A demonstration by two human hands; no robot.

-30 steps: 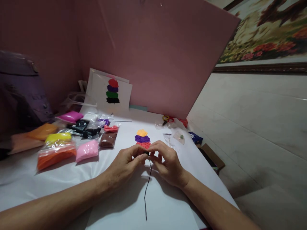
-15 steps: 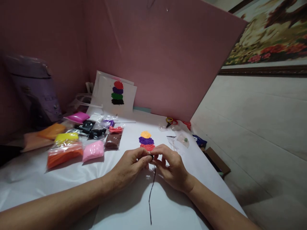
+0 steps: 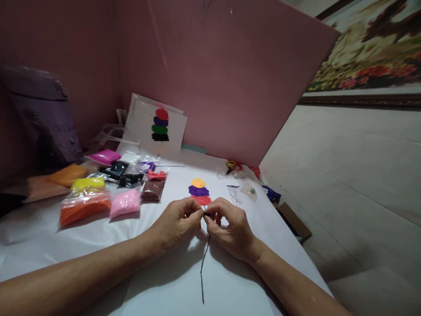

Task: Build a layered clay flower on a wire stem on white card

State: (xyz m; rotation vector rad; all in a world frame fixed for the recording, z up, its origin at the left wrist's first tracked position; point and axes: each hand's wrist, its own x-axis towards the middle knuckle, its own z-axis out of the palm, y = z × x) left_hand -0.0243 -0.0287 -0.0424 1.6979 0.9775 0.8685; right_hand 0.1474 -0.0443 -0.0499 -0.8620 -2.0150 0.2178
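Note:
My left hand point(image 3: 184, 218) and my right hand point(image 3: 231, 225) meet over a white paper sheet point(image 3: 171, 281), fingertips pinched together. Between them is a small dark lump of what looks like black modelling clay point(image 3: 207, 214), gripped from both sides and partly hidden by the fingers. Just beyond the hands, a stack of textured clay shapes lies on the paper: a yellow-orange one point(image 3: 198, 182), a purple one point(image 3: 198, 191) and a red one point(image 3: 201, 200). A thin, slightly bent black line point(image 3: 201, 272) runs down the sheet toward me from beneath my fingers.
Plastic bags of coloured clay, such as an orange one point(image 3: 86, 205) and a pink one point(image 3: 125, 203), lie on the left. A finished clay picture point(image 3: 160, 125) leans against the pink wall point(image 3: 213, 74). Scissors point(image 3: 231, 166) rest at the back; an open box point(image 3: 294, 221) stands right.
My fingertips have shifted slightly on the black clay, which looks flatter or turned and less exposed. The whole view has moved a little; nothing else visibly differs.

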